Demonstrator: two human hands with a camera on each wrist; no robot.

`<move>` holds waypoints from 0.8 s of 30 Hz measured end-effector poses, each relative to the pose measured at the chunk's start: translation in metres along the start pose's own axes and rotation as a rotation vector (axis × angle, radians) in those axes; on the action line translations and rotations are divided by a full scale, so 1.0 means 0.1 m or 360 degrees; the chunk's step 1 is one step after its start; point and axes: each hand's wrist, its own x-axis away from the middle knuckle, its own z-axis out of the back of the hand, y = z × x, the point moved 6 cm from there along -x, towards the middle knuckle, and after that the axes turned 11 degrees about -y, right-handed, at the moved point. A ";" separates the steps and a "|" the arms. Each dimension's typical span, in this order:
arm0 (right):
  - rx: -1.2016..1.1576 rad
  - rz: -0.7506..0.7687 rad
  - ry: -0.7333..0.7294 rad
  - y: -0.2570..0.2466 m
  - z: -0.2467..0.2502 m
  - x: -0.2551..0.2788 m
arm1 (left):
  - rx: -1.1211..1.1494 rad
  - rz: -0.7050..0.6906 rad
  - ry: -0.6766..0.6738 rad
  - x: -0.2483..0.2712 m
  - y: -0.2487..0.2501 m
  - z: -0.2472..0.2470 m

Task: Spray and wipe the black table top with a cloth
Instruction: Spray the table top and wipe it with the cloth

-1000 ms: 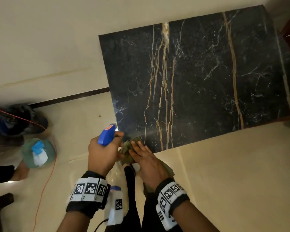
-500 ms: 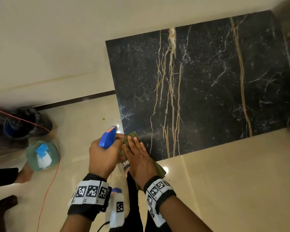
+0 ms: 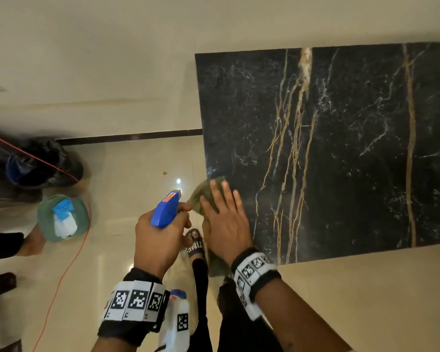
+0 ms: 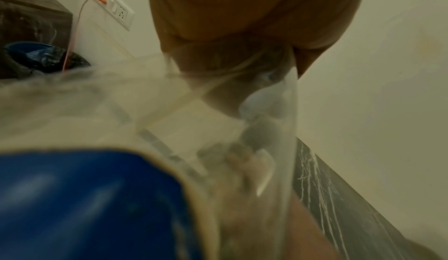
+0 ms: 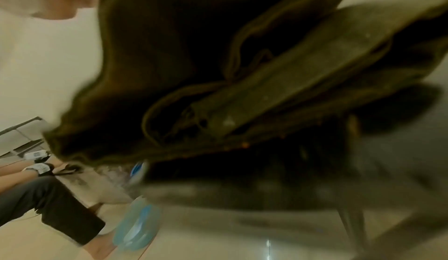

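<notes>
The black marble table top (image 3: 341, 153), streaked with gold veins, fills the right of the head view. My right hand (image 3: 222, 201) lies flat with straight fingers on an olive cloth (image 3: 202, 193) at the table's near left corner. The cloth (image 5: 266, 72) fills the right wrist view, bunched and hanging. Just left of it, off the table, my left hand (image 3: 179, 214) grips a clear spray bottle by its blue head (image 3: 167, 208). The clear bottle body (image 4: 169, 120) blurs across the left wrist view, with the table's edge (image 4: 339, 206) beyond it.
On the floor at left stand a second spray bottle (image 3: 62, 219), another person's foot (image 3: 33, 243), a bin with a black bag (image 3: 36, 163) and an orange cable (image 3: 61, 270). My sandalled foot (image 3: 194, 246) is below the hands. A cream wall runs behind the table.
My right hand has slid the cloth forward from the near edge onto the table's near left corner. The left hand keeps the bottle beside it.
</notes>
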 end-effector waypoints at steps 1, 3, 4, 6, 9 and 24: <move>0.0038 -0.0005 0.0021 0.03 0.15 -0.21 | 0.0004 -0.0005 0.0014 -0.04 0.00 0.05; 0.0134 0.0011 0.0076 0.11 0.45 -0.65 | 0.0031 -0.0011 0.0041 -0.11 0.01 0.14; 0.0185 0.0033 0.0097 0.14 0.59 -0.86 | 0.0040 -0.0010 0.0049 -0.14 0.03 0.18; 0.0340 0.0119 0.0075 0.14 0.79 -1.15 | 0.0064 -0.0008 0.0067 -0.19 0.04 0.26; 0.0635 0.0457 -0.0088 0.06 0.79 -1.17 | 0.0118 -0.0007 0.0146 -0.21 0.00 0.35; 0.0704 0.1189 -0.0419 -0.20 0.01 -0.10 | 0.0094 0.0033 0.0222 -0.15 -0.06 0.39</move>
